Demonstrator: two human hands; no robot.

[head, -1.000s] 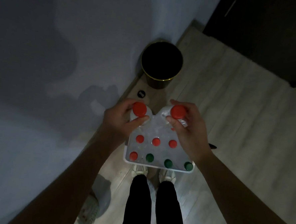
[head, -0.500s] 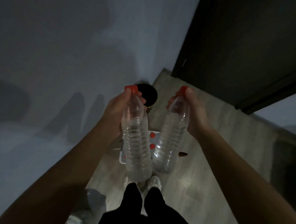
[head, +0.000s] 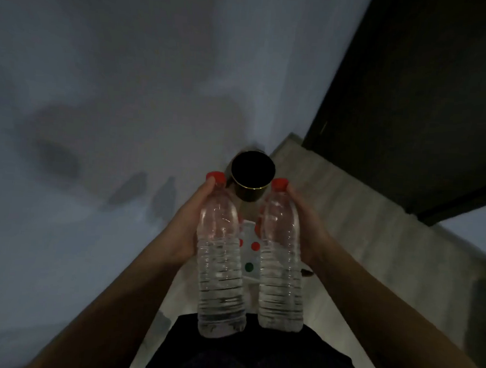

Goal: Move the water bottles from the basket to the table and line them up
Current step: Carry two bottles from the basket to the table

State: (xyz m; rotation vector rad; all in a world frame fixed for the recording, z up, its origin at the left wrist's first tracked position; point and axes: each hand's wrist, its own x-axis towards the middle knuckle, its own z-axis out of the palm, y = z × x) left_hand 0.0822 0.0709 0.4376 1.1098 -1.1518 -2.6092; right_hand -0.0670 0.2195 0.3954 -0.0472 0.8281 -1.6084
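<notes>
Head view: two clear red-capped bottles [head: 220, 256]

Bottles [head: 221, 253] lifted out of basket [head: 251, 255], drawn closer

left bottle [head: 221, 256] and right bottle [head: 282, 257] clear, ribbed, red-topped, separate red cap [head: 255, 245], green cap [head: 248, 267], bin [head: 252, 170] black with gold rim, floor [head: 347, 218] pale wood-grain
</notes>
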